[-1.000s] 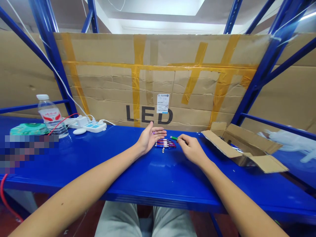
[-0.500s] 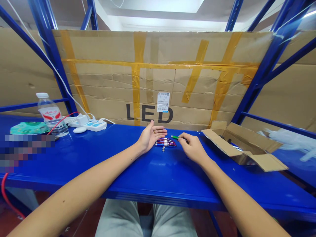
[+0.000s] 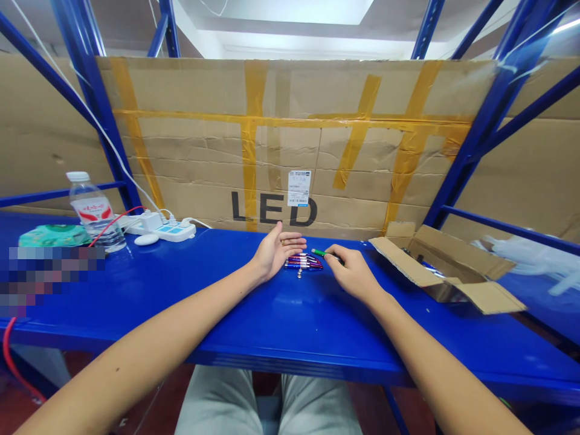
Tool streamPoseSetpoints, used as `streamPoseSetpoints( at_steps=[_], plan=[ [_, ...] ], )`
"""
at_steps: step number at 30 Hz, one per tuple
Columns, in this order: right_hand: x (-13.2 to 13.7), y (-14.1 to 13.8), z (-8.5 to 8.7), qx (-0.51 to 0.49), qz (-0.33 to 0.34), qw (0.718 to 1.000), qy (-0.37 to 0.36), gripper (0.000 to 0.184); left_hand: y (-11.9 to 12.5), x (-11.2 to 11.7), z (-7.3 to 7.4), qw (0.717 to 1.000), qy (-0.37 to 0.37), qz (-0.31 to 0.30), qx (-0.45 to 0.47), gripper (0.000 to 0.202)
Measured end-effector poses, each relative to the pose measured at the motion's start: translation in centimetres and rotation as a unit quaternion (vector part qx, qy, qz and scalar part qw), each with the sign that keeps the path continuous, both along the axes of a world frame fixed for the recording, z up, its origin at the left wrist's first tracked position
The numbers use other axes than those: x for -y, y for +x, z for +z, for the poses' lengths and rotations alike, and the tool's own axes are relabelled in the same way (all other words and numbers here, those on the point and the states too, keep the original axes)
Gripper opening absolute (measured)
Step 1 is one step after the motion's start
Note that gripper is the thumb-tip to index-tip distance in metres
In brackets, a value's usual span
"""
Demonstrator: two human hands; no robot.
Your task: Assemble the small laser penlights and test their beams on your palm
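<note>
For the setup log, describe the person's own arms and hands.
The left forearm and right forearm are bare, with no sleeves, gloves or watch in view. The left hand wears a thin gold-coloured ring on one finger; no ring shows on the right hand. A small dark spot marks the left forearm.

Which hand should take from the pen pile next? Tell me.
Left, most likely: the left hand lies open and looks empty, right beside the pens. The right hand is pinching a green pen, so it seems less free.
</note>
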State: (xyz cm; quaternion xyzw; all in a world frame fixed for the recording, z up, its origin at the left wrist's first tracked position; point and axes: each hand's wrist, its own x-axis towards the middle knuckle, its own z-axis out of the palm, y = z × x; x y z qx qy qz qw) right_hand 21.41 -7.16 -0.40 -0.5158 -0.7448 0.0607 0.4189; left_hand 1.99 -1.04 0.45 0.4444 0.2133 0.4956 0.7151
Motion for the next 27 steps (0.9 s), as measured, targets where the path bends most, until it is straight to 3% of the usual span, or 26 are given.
streamPoseSetpoints(
  at_steps=[11, 17, 27],
  plan=[
    [0.06, 0.08, 0.06, 0.019, -0.018, 1.0, 0.003, 0.022, -0.04, -0.04, -0.02, 1.0, 0.011, 0.001, -0.008, 0.057],
    [-0.41, 0.16, -0.24, -0.024, -0.022, 0.999, 0.001, 0.025, -0.09, -0.03, -0.08, 1.0, 0.017, -0.003, -0.007, 0.057],
    [-0.17, -0.06, -0.13, -0.051, 0.009, 0.999, 0.018, 0.023, -0.07, 0.23, 0.1, 1.0, 0.019, -0.006, -0.012, 0.059]
  ],
)
